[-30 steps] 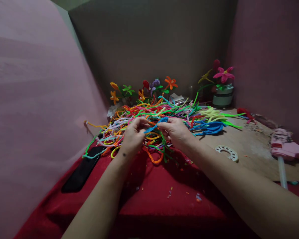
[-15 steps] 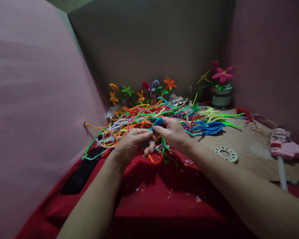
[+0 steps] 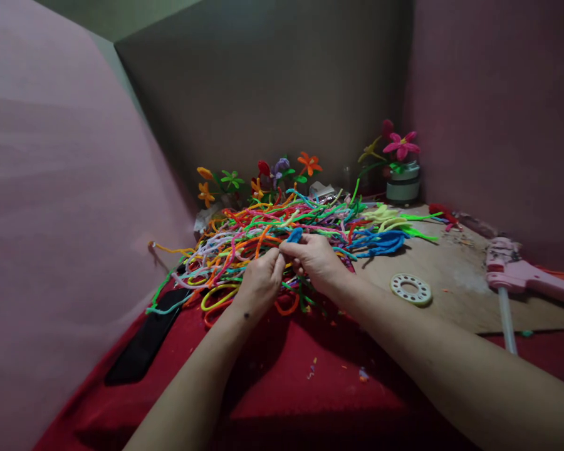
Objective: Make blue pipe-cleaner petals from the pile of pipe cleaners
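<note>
A bent blue pipe cleaner (image 3: 294,235) shows above my fingertips, just in front of a heap of many-coloured pipe cleaners (image 3: 244,250). My left hand (image 3: 263,275) is closed, thumb and fingers pinching the lower end of the blue piece. From the other side my right hand (image 3: 313,257) grips it too, its thumb meeting the left fingertips. The lower part of the piece is hidden by the fingers. More blue pipe cleaners (image 3: 383,242) lie bunched at the heap's right side.
Pipe-cleaner flowers (image 3: 309,164) stand behind the heap; others rise from a pale green pot (image 3: 403,183). On the right, a white ring with holes (image 3: 410,289) and a pink glue gun (image 3: 512,269) lie on a brown board (image 3: 455,313). A black phone (image 3: 141,351) rests left on red cloth (image 3: 301,401).
My left hand has turned, its lower fingers now curled in out of sight. The blue piece shows less between my fingers, and the view has shifted slightly.
</note>
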`<state>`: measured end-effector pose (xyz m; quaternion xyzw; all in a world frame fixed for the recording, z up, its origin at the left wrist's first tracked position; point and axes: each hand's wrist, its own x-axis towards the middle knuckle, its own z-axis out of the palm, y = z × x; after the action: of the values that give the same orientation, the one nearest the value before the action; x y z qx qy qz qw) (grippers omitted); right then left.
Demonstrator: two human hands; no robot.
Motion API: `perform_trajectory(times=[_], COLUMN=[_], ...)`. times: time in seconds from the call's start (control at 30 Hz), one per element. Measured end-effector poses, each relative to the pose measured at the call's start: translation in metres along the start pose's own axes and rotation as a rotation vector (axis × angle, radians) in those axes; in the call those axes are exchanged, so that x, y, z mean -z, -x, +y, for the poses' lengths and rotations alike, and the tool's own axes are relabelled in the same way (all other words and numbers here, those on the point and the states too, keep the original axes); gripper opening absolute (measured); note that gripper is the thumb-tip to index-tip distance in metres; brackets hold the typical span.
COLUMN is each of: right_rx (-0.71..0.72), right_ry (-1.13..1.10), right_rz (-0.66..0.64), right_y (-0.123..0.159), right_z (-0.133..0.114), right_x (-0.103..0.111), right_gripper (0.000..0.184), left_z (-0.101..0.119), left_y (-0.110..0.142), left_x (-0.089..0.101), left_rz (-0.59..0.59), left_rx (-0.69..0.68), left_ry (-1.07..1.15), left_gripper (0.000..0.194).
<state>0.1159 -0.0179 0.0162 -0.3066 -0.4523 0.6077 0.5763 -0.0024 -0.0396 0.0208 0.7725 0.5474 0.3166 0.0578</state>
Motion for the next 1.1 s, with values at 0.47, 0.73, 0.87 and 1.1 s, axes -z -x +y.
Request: perform_trajectory(times=[0.47, 0.73, 0.87, 1.1], right_rx=[0.5, 0.446, 0.393, 0.37], right_ry=[0.686, 0.389, 0.306, 0.271], right_rz=[0.157, 0.043, 0.024, 0.058], right_y=[0.003, -0.003, -0.008, -0.009], right_z=[-0.005, 0.001, 0.006, 0.008], right_x=[0.005, 0.006, 0.007, 0.009], right_gripper=[0.012, 0.011, 0.021, 0.026], left_z=[0.001, 0.01, 0.008, 0.003], left_y=[-0.001, -0.001, -0.002, -0.006], left_x=[0.009, 0.007, 0.008, 0.013], left_rz=[-0.32, -0.225, -0.238, -0.1], left_rx=[0.365, 0.403, 0.424, 0.452], left_ry=[1.002, 1.092, 1.052, 0.995], left_gripper=[0.024, 0.019, 0.018, 0.02])
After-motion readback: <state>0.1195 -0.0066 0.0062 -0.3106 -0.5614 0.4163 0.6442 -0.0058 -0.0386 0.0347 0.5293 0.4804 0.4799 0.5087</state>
